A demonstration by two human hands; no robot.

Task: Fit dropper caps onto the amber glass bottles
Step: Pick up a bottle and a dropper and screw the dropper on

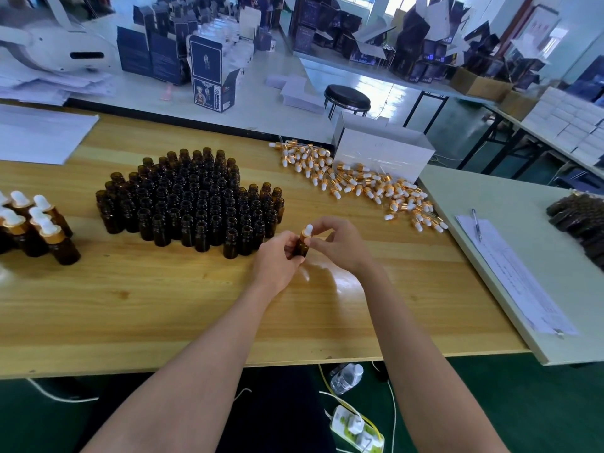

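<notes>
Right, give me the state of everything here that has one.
Small amber glass bottle: upright in the hands, cap on.
White-bulbed gold-collared dropper cap: sitting on that bottle's neck.
Left hand: grips the bottle's body.
Right hand: pinches the cap.
Central cluster of amber glass bottles: upright, uncapped.
Group of amber bottles at the left edge: upright, capped.
Heap of loose dropper caps: lying unfitted.

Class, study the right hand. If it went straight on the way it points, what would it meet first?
The right hand points up-left, its fingers on the cap of the bottle the left hand holds. Beyond them, probably the front open bottles, though depth is unclear.
</notes>
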